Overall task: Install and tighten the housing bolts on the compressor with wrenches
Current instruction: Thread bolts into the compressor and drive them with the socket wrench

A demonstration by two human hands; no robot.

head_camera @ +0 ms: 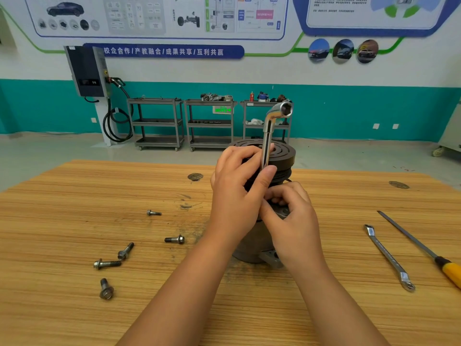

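2 curled grips on wrench [268, 136] atop compressor [285, 153]: left hand [237, 198] mid-shaft, right hand [293, 221] lowest.

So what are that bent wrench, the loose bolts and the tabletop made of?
The socket wrench looks like chrome-plated steel: mirror-bright, with sharp reflections. The loose bolts seem plain steel, dull grey with darker threads. The table shows striped tan grain, so wood or a wood-look laminate; I cannot tell which.

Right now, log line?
left hand grips L-socket wrench upright at compressor | right hand at wrench base, grasp unclear | five bolts on table
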